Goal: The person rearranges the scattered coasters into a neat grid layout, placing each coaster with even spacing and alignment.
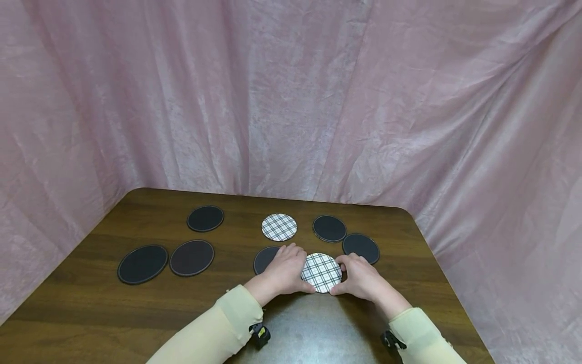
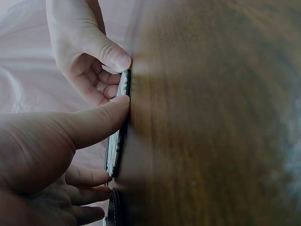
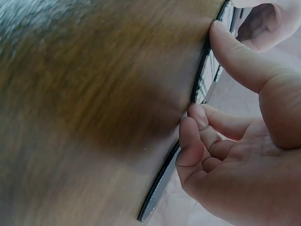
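A round coaster with a white and dark plaid face (image 1: 321, 273) lies on the table between my two hands. My left hand (image 1: 286, 270) holds its left side, the thumb at the near edge and the fingers farther round the rim. On the opposite side my right hand (image 1: 361, 277) grips the rim between thumb and curled fingers. In the left wrist view both thumbs meet the plaid coaster's edge (image 2: 113, 150). A dark coaster (image 1: 262, 259) is partly hidden behind my left hand. Just beyond the right hand lies another dark coaster (image 1: 362, 247).
A second plaid coaster (image 1: 279, 227) lies farther back, with a dark one (image 1: 329, 229) to its right. Several dark coasters, among them one at far left (image 1: 143, 264), lie on the left of the wooden table (image 1: 82, 298). Pink curtains (image 1: 291, 101) hang behind.
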The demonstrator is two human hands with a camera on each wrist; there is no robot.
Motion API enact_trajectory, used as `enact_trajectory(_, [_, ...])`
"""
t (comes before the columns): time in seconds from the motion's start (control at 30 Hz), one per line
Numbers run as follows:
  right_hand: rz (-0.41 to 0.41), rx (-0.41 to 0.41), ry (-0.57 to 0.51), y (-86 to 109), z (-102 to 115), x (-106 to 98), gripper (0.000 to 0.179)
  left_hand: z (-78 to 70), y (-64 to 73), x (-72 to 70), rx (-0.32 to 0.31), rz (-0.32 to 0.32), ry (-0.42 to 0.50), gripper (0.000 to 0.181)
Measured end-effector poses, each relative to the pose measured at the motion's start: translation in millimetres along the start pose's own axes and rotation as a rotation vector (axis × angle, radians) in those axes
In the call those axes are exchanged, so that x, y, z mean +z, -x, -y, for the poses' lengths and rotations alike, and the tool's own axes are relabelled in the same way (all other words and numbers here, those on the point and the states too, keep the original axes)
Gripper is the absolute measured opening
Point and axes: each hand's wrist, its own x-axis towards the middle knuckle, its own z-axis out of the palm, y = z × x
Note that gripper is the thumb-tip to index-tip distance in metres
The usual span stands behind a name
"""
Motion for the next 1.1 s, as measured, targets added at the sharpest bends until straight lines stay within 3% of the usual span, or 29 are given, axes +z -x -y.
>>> enact_trajectory(0.2, [0.0, -0.01, 0.004, 2.3, 0, -1, 0.08, 1.7, 3.4, -2.1, -0.005, -0.044, 0.02, 0.087])
enact_trajectory(0.43, [-0.106, -0.033, 0.024, 2.5, -3, -7, 0.076, 6.6, 2.9, -10.4, -0.024, -0.118, 0.074, 0.08])
enact_trajectory(0.6, [-0.116, -0.017, 0.032, -3.3, -5, -14, 0.075, 11.0, -0.2, -12.7, -0.031, -0.129, 0.072, 0.073])
enact_trajectory(0.9, [-0.115, 0.001, 0.053, -22.8, -13, -26, 0.077, 16.0, -15.1, -23.9, 0.0, -0.171, 0.035, 0.07])
enact_trajectory(1.1, [-0.097, 0.039, 0.049, -40.2, -20, -31, 0.073, 20.1, -32.0, -21.8, -0.015, -0.165, -0.016, 0.072])
